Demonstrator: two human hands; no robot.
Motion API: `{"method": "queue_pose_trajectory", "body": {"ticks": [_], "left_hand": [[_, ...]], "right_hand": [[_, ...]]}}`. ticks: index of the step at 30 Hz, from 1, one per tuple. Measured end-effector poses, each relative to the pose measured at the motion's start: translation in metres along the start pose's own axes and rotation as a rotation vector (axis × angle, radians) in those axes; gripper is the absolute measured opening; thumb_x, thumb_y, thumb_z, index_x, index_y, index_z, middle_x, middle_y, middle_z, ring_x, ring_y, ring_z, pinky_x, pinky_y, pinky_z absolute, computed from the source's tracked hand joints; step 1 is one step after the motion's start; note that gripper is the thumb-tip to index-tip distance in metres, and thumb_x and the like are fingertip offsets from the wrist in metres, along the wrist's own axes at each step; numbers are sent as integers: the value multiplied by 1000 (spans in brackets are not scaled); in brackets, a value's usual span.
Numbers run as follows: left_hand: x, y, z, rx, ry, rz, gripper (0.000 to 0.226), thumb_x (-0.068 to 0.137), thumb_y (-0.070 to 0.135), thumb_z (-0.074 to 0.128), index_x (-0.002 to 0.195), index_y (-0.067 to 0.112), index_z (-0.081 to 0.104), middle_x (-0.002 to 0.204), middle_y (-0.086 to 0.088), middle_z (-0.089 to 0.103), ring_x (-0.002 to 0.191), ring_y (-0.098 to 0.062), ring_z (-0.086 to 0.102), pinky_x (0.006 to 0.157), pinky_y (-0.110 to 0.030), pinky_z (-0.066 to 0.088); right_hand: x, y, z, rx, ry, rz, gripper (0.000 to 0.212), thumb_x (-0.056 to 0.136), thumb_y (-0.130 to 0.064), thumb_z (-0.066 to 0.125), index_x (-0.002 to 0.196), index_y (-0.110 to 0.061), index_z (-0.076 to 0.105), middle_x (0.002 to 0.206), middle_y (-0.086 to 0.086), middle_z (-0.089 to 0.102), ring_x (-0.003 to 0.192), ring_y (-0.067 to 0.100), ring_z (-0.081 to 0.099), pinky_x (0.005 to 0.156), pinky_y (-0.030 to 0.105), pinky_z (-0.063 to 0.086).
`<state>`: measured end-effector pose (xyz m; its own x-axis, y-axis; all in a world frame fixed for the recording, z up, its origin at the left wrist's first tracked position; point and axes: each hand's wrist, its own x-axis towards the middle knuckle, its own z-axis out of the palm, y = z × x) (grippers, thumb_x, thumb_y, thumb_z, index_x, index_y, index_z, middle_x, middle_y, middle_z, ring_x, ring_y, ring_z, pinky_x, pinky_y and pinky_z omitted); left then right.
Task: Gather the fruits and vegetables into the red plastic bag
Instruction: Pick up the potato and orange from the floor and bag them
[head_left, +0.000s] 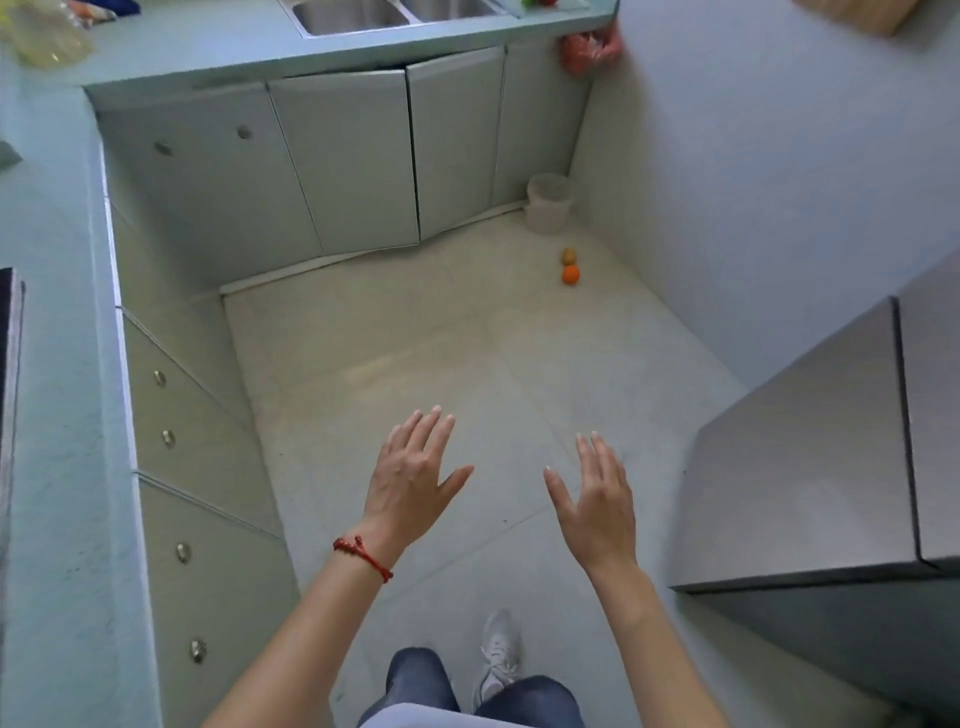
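Note:
An orange fruit (570, 274) lies on the kitchen floor near the far right wall, touching a small brownish round one (569, 255) just behind it. A red plastic bag (589, 50) hangs at the far right corner under the counter edge. My left hand (413, 480), with a red string bracelet on the wrist, and my right hand (597, 499) are held out over the floor, well short of the fruit. Both have their fingers spread and hold nothing.
A white bucket (546, 202) stands in the far corner beside the fruit. Pale cabinets (343, 161) line the left and far sides, with a double sink (395, 15) on top. A grey steel appliance (831, 441) juts in from the right. A clear bottle (44, 36) sits top left.

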<state>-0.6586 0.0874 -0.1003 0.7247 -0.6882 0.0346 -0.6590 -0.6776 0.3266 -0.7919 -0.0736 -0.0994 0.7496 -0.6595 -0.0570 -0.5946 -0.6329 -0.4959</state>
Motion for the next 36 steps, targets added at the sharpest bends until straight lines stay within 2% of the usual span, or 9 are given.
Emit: {"method": "queue_pose_trajectory", "body": {"ticks": [14, 21, 36], "left_hand": [[97, 46, 12, -27, 43, -15, 66, 83, 51, 37, 124, 3, 54, 127, -18, 58, 119, -38, 52, 97, -50, 42], [161, 47, 19, -33, 38, -12, 66, 83, 50, 36, 125, 2, 54, 128, -19, 57, 120, -38, 52, 98, -51, 41], [400, -12, 21, -33, -10, 101, 62, 84, 49, 38, 121, 3, 56, 125, -19, 59, 117, -39, 54, 94, -50, 45]], "right_hand": [[95, 43, -43, -14, 5, -46, 63, 93, -41, 45, 144, -11, 27, 154, 9, 23, 143, 21, 16, 114, 32, 17], [163, 49, -46, -2, 4, -38, 62, 93, -41, 46, 144, -11, 27, 154, 9, 24, 143, 21, 17, 114, 31, 15], [378, 13, -29, 5, 10, 81, 61, 93, -40, 46, 144, -12, 28, 154, 8, 23, 142, 21, 18, 113, 32, 18]]}}
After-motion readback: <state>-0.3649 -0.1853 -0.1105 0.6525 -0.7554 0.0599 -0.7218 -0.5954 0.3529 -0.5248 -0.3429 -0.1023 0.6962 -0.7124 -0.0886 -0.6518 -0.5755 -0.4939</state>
